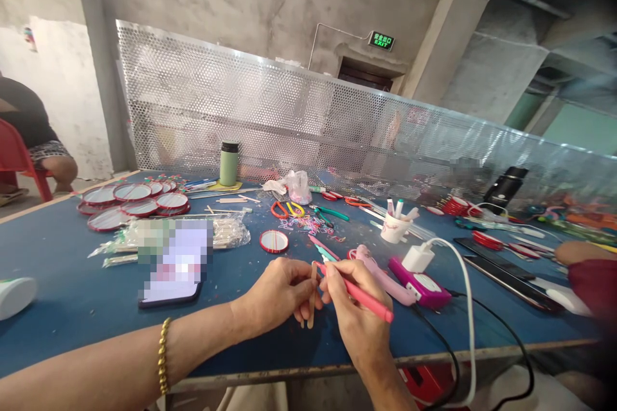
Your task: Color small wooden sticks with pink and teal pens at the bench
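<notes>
My left hand (284,292) pinches a thin flat wooden stick (312,308) upright over the table's near edge. In my right hand (359,308) is a pinkish-red felt-tip pen (361,297), gripped as for writing. Its tip is at the stick's upper end; whether they touch I cannot tell. Just beyond my hands lies a small round disc with a red rim (274,241). Pink and teal pen-like pieces (322,248) show behind my fingers. Right of my right hand rests a pink tool (385,279), partly hidden, that looks like a glue gun.
Left are a phone (176,263), bagged sticks (226,229) and stacked red-rimmed discs (132,192). Further back stand a green bottle (229,164), pliers (332,212) and a cup of pens (394,229). A purple power strip (419,284) trails cables rightward. Another person's sleeve (590,279) is at right.
</notes>
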Demonstrator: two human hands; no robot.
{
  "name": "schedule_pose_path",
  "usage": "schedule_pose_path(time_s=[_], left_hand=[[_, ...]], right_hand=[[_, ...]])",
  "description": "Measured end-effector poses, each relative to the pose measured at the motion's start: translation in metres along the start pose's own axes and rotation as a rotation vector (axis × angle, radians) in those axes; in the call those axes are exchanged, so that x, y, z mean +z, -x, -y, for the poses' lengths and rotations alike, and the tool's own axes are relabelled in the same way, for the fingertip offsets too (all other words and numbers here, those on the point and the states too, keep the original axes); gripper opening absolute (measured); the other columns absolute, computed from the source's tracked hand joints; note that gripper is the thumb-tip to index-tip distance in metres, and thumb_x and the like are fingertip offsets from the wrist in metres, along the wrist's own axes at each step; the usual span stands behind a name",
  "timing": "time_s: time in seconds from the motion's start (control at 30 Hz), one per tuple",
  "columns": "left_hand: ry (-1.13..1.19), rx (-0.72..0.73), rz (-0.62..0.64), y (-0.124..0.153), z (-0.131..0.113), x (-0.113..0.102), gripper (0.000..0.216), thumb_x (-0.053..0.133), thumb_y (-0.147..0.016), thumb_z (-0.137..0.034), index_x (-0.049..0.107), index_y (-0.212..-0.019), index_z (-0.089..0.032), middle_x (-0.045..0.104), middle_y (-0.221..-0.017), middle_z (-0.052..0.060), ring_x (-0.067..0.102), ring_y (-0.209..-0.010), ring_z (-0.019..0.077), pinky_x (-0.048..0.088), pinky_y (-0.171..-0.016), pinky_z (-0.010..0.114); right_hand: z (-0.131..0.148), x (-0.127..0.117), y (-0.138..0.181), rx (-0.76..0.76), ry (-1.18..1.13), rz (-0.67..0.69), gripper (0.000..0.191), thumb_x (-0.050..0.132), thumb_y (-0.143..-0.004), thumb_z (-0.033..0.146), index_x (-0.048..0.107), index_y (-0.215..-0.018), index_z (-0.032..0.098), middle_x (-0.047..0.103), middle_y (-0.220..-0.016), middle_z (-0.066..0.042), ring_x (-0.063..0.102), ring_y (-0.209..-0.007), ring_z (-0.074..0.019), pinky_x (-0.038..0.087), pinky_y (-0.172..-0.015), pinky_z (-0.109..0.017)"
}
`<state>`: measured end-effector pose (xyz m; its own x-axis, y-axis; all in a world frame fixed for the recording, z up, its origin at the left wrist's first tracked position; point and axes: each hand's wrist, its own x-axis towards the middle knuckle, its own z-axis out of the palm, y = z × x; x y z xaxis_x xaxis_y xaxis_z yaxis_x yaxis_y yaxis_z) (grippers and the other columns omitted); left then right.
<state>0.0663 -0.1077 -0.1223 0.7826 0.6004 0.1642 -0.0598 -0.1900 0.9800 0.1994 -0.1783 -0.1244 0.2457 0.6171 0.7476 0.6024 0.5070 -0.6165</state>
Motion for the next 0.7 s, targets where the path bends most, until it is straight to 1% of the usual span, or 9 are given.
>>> schedule_pose_path(time_s=[0.23, 0.37, 0.53, 0.7], left_hand=[[0.02, -0.006, 0.003, -0.0007, 0.0006, -0.0008, 0.036, 0.055, -0.087, -0.046, 0.06, -0.073, -0.014, 0.061, -0.061, 0.002, 0.058, -0.05, 0.0099, 0.046, -0.05, 0.02], [0.026, -0.008, 0.003, -0.0002, 0.0, -0.0001, 0.038, 0.056, -0.087, -0.049, 0.06, -0.073, -0.014, 0.06, -0.06, 0.001, 0.058, -0.05, 0.01, 0.046, -0.05, 0.021], [0.019, -0.013, 0.0, 0.0005, -0.0013, 0.0002, 0.036, 0.055, -0.087, -0.047, 0.06, -0.072, -0.014, 0.061, -0.06, 0.001, 0.058, -0.05, 0.0105, 0.045, -0.05, 0.021], [0.024, -0.018, 0.001, 0.0012, -0.0034, 0.0, 0.036, 0.055, -0.087, -0.047, 0.06, -0.072, -0.015, 0.061, -0.059, 0.001, 0.058, -0.05, 0.0106, 0.045, -0.051, 0.021]], right_hand=[[0.0008, -0.0007, 0.0002, 0.002, 0.035, -0.039, 0.021, 0.057, -0.097, 0.03, 0.06, -0.078, 0.02, 0.062, -0.059, 0.003, 0.059, -0.048, -0.0111, 0.05, -0.05, -0.021], [0.0014, -0.0006, 0.0004, 0.014, 0.029, -0.029, 0.022, 0.057, -0.097, 0.032, 0.06, -0.078, 0.02, 0.062, -0.059, 0.003, 0.059, -0.048, -0.0115, 0.05, -0.05, -0.022], [0.0011, -0.0007, 0.0, 0.033, 0.036, -0.022, 0.023, 0.058, -0.096, 0.034, 0.06, -0.078, 0.02, 0.061, -0.057, 0.003, 0.059, -0.047, -0.0122, 0.05, -0.049, -0.023], [0.0022, -0.0008, -0.0007, 0.008, 0.061, -0.033, 0.023, 0.057, -0.096, 0.033, 0.06, -0.077, 0.02, 0.062, -0.058, 0.003, 0.06, -0.048, -0.012, 0.051, -0.051, -0.023]])
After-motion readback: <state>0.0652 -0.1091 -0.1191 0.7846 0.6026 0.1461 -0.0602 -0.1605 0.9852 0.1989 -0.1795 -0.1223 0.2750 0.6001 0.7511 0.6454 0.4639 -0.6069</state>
